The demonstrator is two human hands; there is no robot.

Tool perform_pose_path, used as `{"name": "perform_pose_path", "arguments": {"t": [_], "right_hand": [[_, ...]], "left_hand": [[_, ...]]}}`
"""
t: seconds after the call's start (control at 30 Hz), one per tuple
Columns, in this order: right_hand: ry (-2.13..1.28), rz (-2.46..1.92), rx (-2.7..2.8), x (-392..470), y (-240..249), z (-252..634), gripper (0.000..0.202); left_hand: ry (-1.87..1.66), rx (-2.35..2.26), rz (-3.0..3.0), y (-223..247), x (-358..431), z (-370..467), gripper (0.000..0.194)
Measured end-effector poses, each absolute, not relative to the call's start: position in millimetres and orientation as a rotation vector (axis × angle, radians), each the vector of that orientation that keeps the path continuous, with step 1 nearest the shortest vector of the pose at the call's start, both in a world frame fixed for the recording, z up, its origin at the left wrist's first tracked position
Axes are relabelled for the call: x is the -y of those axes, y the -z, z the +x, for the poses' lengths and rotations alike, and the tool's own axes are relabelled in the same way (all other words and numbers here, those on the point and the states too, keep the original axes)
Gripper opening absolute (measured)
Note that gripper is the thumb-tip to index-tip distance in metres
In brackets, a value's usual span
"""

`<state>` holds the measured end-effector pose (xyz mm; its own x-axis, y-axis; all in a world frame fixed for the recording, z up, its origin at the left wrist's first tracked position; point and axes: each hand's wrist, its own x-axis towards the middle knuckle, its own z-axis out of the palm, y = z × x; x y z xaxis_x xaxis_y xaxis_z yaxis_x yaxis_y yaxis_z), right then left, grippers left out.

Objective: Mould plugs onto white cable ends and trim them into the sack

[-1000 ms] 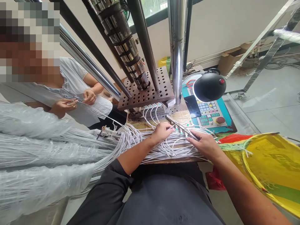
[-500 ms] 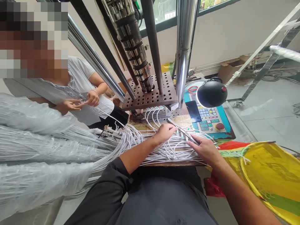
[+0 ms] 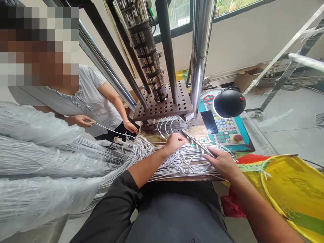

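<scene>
In my right hand [image 3: 222,162] is the near end of a narrow metal bar [image 3: 194,140], which slants over the bundle of white cables. Several cable ends with small green-and-white connectors [image 3: 197,147] sit along the bar's near edge. My left hand [image 3: 175,142] is closed in a pinch just left of the bar's far end; what its fingertips hold is hidden. Beneath both hands lie many loose white cables [image 3: 174,165]. Behind them, a row of connectors [image 3: 167,118] sits in the press's lower mould, with white cables looping out toward me.
A perforated press plate [image 3: 177,106] hangs above the mould between steel columns. To the right are a black lamp [image 3: 230,103], a control panel [image 3: 227,130] and a yellow sack [image 3: 293,185]. At left, a co-worker's hand [image 3: 82,120] holds a cable near plastic-wrapped cable bundles [image 3: 50,155].
My left hand has drawn back slightly left from the bar. My right hand keeps the bar nearly still. The co-worker's hands have separated, one lowering toward the table.
</scene>
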<state>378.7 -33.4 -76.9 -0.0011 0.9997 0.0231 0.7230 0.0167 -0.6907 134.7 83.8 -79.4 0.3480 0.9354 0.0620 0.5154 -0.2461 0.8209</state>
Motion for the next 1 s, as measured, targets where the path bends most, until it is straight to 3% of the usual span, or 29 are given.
{"name": "perform_pose_path", "arguments": {"t": [0.77,1.0], "right_hand": [[-0.726,-1.802,1.761,34,78,379,0.054],[-0.671,-1.755,1.781,34,77,378,0.047]], "left_hand": [[-0.594,-1.433,2.005,82,-82,138,0.011],[-0.508,-1.386,1.988,76,-85,138,0.013]]}}
